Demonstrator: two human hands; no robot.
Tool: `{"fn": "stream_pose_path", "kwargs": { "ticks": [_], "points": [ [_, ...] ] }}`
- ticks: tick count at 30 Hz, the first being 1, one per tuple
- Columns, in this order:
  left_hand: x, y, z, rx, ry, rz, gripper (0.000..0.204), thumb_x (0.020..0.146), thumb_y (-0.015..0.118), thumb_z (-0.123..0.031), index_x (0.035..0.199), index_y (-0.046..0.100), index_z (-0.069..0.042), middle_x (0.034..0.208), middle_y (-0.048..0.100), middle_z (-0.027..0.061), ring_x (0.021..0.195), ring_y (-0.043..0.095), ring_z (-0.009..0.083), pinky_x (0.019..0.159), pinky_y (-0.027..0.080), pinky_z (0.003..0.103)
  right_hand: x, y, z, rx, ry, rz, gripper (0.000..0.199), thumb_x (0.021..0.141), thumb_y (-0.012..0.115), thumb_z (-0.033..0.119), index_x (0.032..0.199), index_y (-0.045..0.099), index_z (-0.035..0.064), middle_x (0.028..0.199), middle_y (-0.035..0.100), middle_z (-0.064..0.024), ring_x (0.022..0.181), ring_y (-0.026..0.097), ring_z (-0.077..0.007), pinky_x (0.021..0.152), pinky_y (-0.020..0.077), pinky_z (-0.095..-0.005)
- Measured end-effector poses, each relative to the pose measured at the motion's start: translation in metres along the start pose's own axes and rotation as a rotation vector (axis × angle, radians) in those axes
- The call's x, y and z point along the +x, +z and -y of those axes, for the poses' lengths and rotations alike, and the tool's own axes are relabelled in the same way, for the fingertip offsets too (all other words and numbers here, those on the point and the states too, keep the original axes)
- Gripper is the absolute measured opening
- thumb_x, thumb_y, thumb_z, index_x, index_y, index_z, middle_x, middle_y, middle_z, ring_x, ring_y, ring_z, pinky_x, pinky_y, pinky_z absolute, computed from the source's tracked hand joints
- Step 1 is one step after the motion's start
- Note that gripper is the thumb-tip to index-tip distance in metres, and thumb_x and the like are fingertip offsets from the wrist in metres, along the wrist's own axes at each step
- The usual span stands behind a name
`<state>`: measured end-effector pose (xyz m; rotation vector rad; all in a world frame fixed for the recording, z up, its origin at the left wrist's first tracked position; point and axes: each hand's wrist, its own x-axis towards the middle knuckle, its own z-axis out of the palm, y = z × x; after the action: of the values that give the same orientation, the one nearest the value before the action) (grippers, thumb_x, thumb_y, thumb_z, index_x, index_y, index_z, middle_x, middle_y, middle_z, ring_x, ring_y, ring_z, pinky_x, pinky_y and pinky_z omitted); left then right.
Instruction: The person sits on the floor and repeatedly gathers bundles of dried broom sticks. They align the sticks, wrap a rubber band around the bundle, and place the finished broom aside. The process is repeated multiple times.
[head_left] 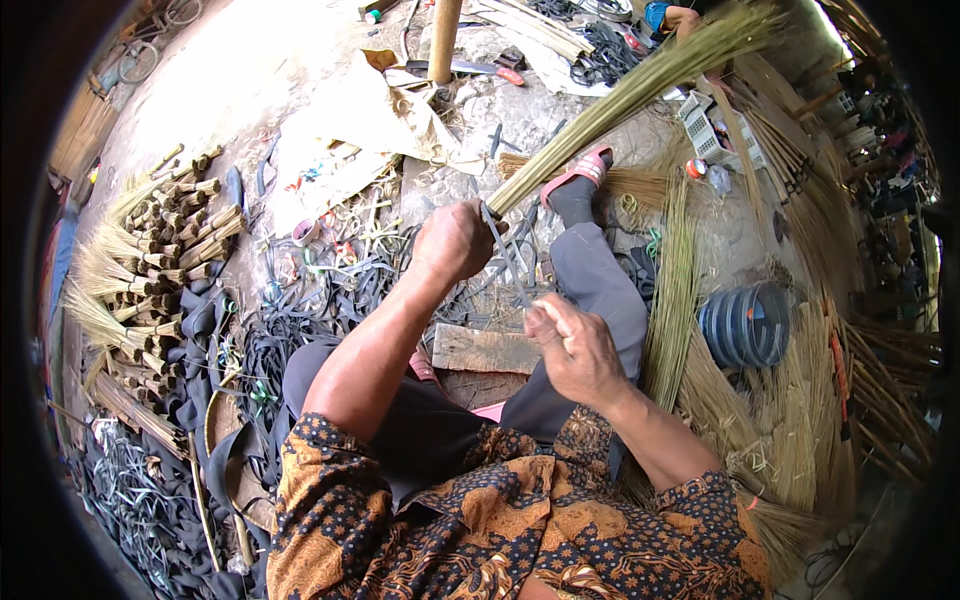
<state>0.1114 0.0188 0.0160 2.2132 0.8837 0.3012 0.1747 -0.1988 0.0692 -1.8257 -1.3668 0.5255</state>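
Observation:
My left hand (pixel 455 240) grips the butt end of a long bundle of green-brown broom sticks (pixel 640 85), which fans out toward the upper right. A thin dark strap (pixel 508 262) runs from that end down to my right hand (pixel 572 345), which pinches it tight. My right leg in grey trousers stretches forward, with a pink sandal (pixel 580 170) on the foot. A worn wooden block (pixel 485 350) lies between my knees.
Finished small brooms (pixel 160 250) are stacked at the left. Black straps (pixel 290 320) litter the ground. Loose stick bundles (pixel 780 400) and a blue-grey coil (pixel 745 325) lie at the right. A wooden post (pixel 445 40) and a knife (pixel 470 68) sit ahead.

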Motion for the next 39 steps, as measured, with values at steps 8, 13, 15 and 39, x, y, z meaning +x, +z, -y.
{"fn": "stream_pose_path", "kwargs": {
  "ticks": [8, 13, 15, 39],
  "points": [
    [-0.037, -0.044, -0.047, -0.343, 0.002, 0.423, 0.022, 0.085, 0.083, -0.02, 0.097, 0.075, -0.004, 0.073, 0.066, 0.0034, 0.069, 0.054, 0.0085, 0.067, 0.05, 0.033, -0.008, -0.035, -0.071, -0.074, 0.11, -0.016, 0.021, 0.107, 0.054, 0.022, 0.098, 0.06, 0.0048, 0.08, 0.069, -0.0121, 0.074, 0.071, -0.0308, 0.068, 0.0542, -0.0415],
    [-0.051, -0.035, -0.062, -0.429, 0.29, 0.942, 0.025, 0.085, 0.085, -0.021, 0.087, 0.069, -0.002, 0.067, 0.063, -0.0017, 0.059, 0.055, 0.0077, 0.057, 0.046, 0.028, 0.035, -0.036, -0.08, -0.156, -0.45, -0.079, 0.008, 0.097, 0.063, 0.012, 0.099, 0.062, 0.0047, 0.083, 0.067, -0.0112, 0.074, 0.068, -0.029, 0.07, 0.0517, -0.0411],
    [-0.052, -0.029, -0.061, -0.654, 0.099, 1.245, 0.028, 0.088, 0.085, -0.026, 0.092, 0.071, -0.002, 0.069, 0.062, -0.0024, 0.055, 0.059, 0.0085, 0.046, 0.047, 0.025, 0.044, -0.043, -0.073, -0.173, -0.434, 0.079, 0.006, 0.094, 0.064, 0.012, 0.1, 0.063, 0.0087, 0.084, 0.067, -0.0078, 0.072, 0.066, -0.0323, 0.069, 0.051, -0.0429],
    [-0.03, 0.038, -0.008, 0.194, -0.003, 0.138, 0.027, 0.094, 0.061, -0.026, 0.109, 0.06, -0.003, 0.087, 0.072, 0.0277, 0.084, 0.072, 0.046, 0.072, 0.057, 0.054, 0.043, 0.001, -0.032, 0.503, 0.458, 0.11, 0.027, 0.11, 0.051, 0.026, 0.097, 0.06, 0.0036, 0.068, 0.054, 0.0012, 0.051, 0.047, -0.0061, 0.047, 0.0367, -0.0229]
  ]
}}
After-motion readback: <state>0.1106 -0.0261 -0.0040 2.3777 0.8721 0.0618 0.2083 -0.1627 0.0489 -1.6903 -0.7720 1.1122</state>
